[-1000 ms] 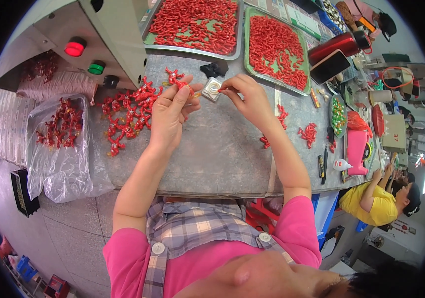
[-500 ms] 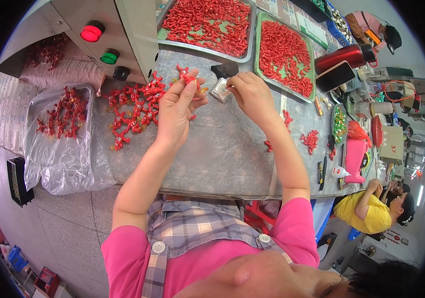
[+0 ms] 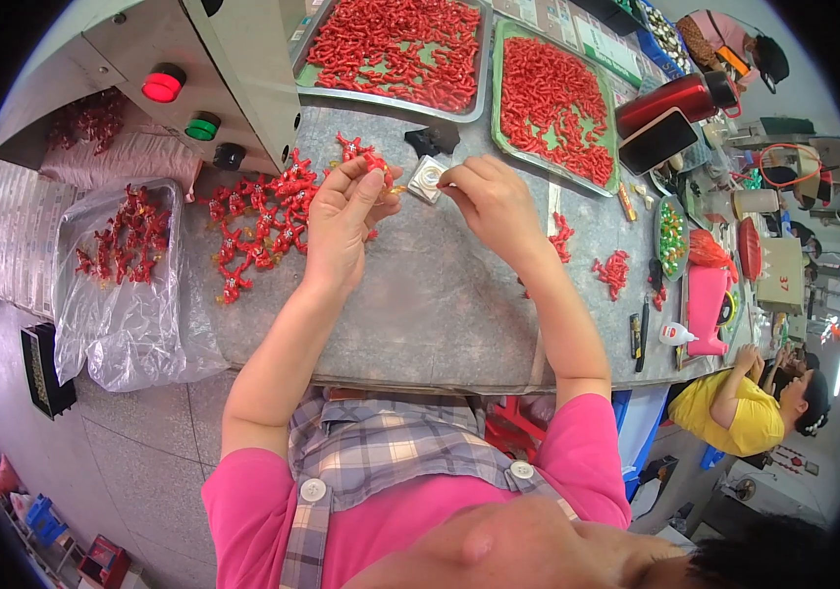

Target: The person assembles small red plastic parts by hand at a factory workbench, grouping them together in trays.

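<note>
A small red figurine with yellowish tips (image 3: pixel 373 163) is pinched between the thumb and fingers of my left hand (image 3: pixel 340 228), raised over the table. My right hand (image 3: pixel 495 208) has its thumb and forefinger pressed together at the edge of a small white square dish (image 3: pixel 427 178) with a round hollow. Whatever those fingertips hold is too small to tell. Just beyond the dish lies a crumpled black piece (image 3: pixel 431 143). Left of my left hand, a heap of similar red figurines (image 3: pixel 261 218) spreads over the grey tabletop (image 3: pixel 410 304).
Two trays of small red parts stand at the back: a metal tray (image 3: pixel 485 69) and a green tray (image 3: pixel 500 118). A plastic-lined bin (image 3: pixel 177 221) and a machine housing (image 3: pixel 234 74) are at left. A red flask (image 3: pixel 670 103), phone (image 3: pixel 657 140) and glue bottle (image 3: pixel 676 334) sit right.
The view has shifted slightly, so the table things appear a little further left. My right fingertips have drawn slightly back at the dish, whose hollow shows more. My left hand still grips the figurine.
</note>
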